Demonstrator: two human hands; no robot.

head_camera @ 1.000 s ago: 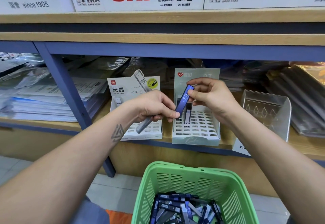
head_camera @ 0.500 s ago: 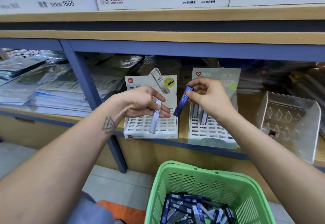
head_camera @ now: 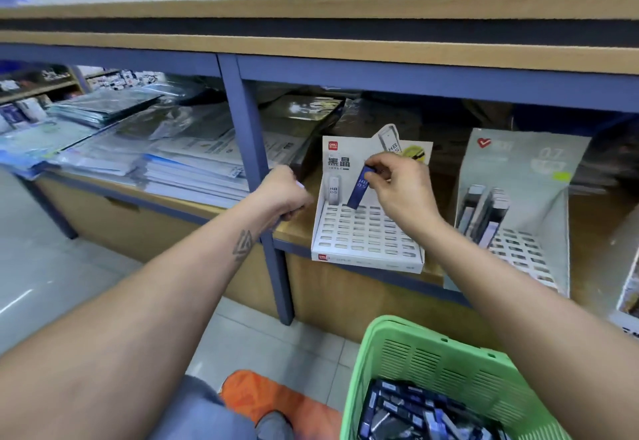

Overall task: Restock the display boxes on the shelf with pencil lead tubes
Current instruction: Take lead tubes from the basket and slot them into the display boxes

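My right hand (head_camera: 397, 190) pinches the top of a blue lead tube (head_camera: 359, 188) and holds it tilted over the back row of the white slotted display box (head_camera: 366, 242) on the shelf. One pale tube (head_camera: 333, 190) stands in that box's back left corner. My left hand (head_camera: 287, 194) is curled just left of the box, gripping a grey lead tube (head_camera: 300, 184) of which only a tip shows. A grey-green display box (head_camera: 525, 249) to the right holds several tubes (head_camera: 484, 211). The green basket (head_camera: 432, 353) below holds many tubes (head_camera: 415, 412).
A blue shelf post (head_camera: 252, 163) stands right behind my left hand. Stacks of wrapped paper (head_camera: 179, 170) fill the shelf to the left. The upper shelf board (head_camera: 345, 45) overhangs the boxes. An orange object (head_camera: 276, 398) lies on the tiled floor by my knee.
My right hand carried the blue tube left, from in front of the grey-green box to over the white box. My left hand drew back left off the white box with the grey tube.
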